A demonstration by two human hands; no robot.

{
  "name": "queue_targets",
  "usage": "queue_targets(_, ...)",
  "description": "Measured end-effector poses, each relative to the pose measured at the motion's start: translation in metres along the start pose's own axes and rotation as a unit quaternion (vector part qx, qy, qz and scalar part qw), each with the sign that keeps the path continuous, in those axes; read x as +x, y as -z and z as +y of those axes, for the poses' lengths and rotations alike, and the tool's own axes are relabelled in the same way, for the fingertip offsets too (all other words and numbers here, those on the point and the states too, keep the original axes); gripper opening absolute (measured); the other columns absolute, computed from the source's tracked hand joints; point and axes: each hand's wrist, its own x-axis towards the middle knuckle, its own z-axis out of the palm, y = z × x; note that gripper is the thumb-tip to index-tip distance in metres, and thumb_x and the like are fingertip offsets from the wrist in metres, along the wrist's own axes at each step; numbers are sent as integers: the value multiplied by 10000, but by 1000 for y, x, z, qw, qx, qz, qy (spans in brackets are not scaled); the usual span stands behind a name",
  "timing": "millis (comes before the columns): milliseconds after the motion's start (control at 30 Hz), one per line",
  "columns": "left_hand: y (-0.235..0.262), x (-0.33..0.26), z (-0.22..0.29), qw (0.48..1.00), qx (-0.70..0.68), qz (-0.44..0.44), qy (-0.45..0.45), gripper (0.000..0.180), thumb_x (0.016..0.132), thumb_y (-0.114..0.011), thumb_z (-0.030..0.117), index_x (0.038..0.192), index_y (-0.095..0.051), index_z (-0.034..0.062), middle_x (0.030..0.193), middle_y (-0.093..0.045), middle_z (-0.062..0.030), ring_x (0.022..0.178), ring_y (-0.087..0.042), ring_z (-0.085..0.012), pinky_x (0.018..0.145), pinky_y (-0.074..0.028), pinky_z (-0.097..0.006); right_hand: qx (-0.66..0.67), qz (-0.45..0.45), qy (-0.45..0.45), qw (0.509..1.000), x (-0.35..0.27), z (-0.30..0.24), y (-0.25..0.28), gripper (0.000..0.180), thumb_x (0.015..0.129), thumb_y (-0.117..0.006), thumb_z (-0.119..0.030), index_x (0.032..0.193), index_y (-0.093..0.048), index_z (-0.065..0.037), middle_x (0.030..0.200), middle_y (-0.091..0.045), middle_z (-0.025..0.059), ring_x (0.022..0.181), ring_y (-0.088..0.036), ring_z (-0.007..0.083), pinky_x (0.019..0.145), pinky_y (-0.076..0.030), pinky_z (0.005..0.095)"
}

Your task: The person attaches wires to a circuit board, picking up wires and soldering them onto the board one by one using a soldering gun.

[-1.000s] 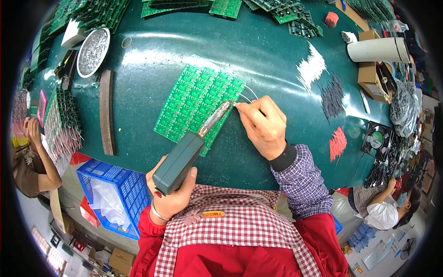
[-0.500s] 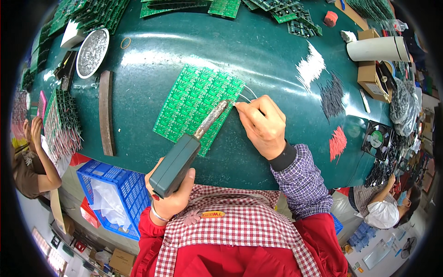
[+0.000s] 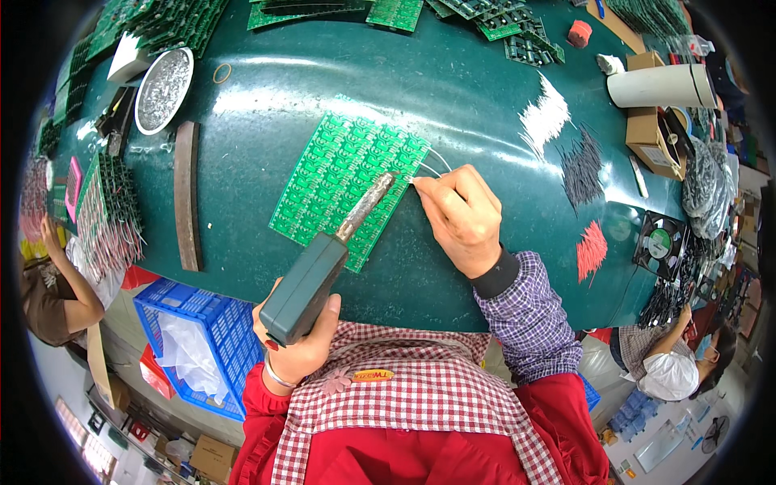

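Observation:
My left hand (image 3: 317, 339) is closed around the dark green handle of a soldering iron (image 3: 304, 287). Its long metal barrel slants up over a green circuit board panel (image 3: 327, 162), with the tip above the board near the right edge. At that edge my right hand (image 3: 465, 218) pinches a thin white wire (image 3: 411, 181), whose end is at the board. Two pale wires (image 3: 444, 159) arc out from the board's upper right edge, just above my right fingers. The panel lies flat on the green table (image 3: 250, 162). Whether tip and board touch, I cannot tell.
Bundles of white wires (image 3: 546, 117), black wires (image 3: 582, 170) and red wires (image 3: 592, 250) lie to the right. A dark bar (image 3: 187, 198) and a white bowl (image 3: 164, 93) are at left. Stacked boards (image 3: 174, 32) line the far side. Co-workers sit at both sides.
The soldering iron has shifted slightly left, its tip drawing a little away from my right fingertips. My right hand has barely moved. At far left, a co-worker's hands have moved.

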Motion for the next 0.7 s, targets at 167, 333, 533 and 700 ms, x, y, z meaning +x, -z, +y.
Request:
queue_targets(167, 3, -7, -1, 1000, 8, 5, 20, 245, 722, -776, 17, 951, -704, -34, 803, -677, -132, 607, -660, -217, 547, -503, -304, -19, 18, 27, 999, 1, -2, 3, 208, 681, -780, 50, 845, -682, -32, 697, -506, 40, 638, -534, 212, 547, -420, 331)
queue_targets(333, 5, -11, -6, 999, 23, 18, -24, 246, 715, -781, 19, 946, -707, -25, 809, -683, -132, 621, -667, -219, 560, -512, -305, -16, 15, 57, 998, -4, -11, 4, 248, 670, -774, 56, 880, -680, -37, 696, -495, 35, 642, -532, 208, 558, -413, 318)
queue_targets(533, 8, -12, -4, 1000, 8, 8, -22, 242, 711, -769, 2, 942, -706, -30, 820, -683, -129, 630, -660, -217, 567, -509, -305, 17, -16, 8, 1000, -10, -13, 2, 244, 673, -777, 50, 881, -689, -42, 695, -474, 39, 611, -515, 205, 531, -413, 327)
queue_targets(700, 8, -12, -1, 1000, -17, -4, 10, 242, 722, -758, -9, 955, -701, -39, 830, -678, -130, 639, -659, -217, 573, -507, -303, 17, -17, 7, 1000, -11, -12, 1, 250, 671, -778, 51, 889, -692, -36, 694, -469, 43, 604, -510, 202, 510, -412, 329)
